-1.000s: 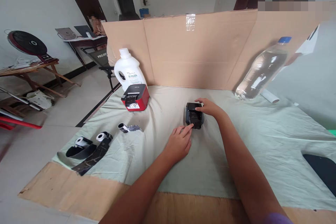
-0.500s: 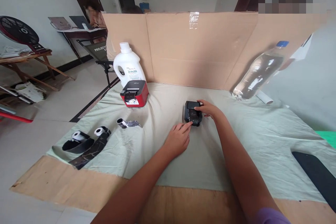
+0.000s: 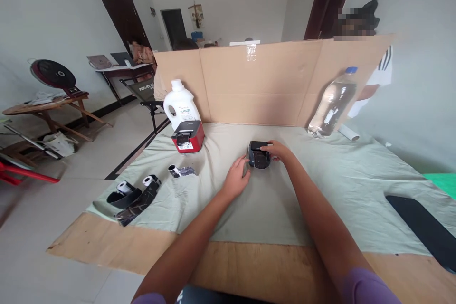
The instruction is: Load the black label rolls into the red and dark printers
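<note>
A small black printer (image 3: 253, 148) sits on the cloth in front of me, with a dark strip of paper (image 3: 261, 159) hanging from its front. My right hand (image 3: 280, 151) holds its right side, thumb over the top cover and fingers along the side. My left hand (image 3: 236, 178) is at the printer's left side, fingers stretched out; whether the tips touch it I cannot tell. Farther left stands a red and black printer (image 3: 195, 142), also with a dark strip at its front. Several rolls of black-patterned paper lie nearby, including a small roll (image 3: 174, 171) and a longer unrolled one (image 3: 140, 202).
A white detergent bottle (image 3: 183, 107) stands behind the red printer. Cardboard (image 3: 256, 90) screens the table's back. A big water bottle (image 3: 333, 104) leans at back right beside a white tube (image 3: 348, 133). A dark flat slab (image 3: 420, 228) lies at right. People are beyond the cardboard.
My left hand has moved off the paper strip at the printer's front to its left side. My right hand stays on the printer. The camera view has tilted upward.
</note>
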`<state>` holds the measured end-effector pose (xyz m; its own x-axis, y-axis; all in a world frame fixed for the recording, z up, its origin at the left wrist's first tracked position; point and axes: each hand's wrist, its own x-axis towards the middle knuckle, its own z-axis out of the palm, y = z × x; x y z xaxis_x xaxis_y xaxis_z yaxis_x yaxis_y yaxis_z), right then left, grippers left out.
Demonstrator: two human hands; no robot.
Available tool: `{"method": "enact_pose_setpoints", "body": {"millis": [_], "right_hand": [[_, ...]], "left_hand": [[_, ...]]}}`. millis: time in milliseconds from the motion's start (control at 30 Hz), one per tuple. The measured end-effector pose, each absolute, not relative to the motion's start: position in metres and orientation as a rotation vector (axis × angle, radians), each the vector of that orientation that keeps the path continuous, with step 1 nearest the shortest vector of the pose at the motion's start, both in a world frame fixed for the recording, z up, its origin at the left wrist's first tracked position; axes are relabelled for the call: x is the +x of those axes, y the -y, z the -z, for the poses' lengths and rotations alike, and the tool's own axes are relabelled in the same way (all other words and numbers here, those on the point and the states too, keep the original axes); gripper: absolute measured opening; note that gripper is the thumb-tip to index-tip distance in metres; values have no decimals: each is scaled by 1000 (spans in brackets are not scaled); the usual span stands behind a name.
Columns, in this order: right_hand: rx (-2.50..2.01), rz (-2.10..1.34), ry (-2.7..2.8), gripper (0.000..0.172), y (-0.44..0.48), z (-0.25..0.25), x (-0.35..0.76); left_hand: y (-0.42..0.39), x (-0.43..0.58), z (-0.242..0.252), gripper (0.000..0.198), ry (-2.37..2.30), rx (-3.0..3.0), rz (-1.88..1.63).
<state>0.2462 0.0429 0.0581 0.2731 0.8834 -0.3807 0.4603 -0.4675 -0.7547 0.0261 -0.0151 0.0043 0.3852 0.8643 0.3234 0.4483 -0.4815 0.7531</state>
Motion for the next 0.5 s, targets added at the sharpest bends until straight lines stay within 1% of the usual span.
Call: {"method": "enact_pose_setpoints", "body": {"millis": [100,167,267,400,500], "right_hand": [[-2018,-1130,1163,64,-43,-57,246],[-1998,-1150,1146,65,-41,-58,247],[-1973,-1183,1136,62,-38,-61,249],[-1929,-1237,1123,48,-36,-61,251],[-1899,-1243,1120,48,-39,-58,249]], "left_hand": [[-23,39,-24,34,-1199,1603,-837],[-51,49,-37,40,-1212,1450,-710],[-80,58,-47,51,-1157,1390,-564],[-93,59,-39,60,-1081,1330,-464],[-94,58,-31,68,-1064,1301,-466]]}}
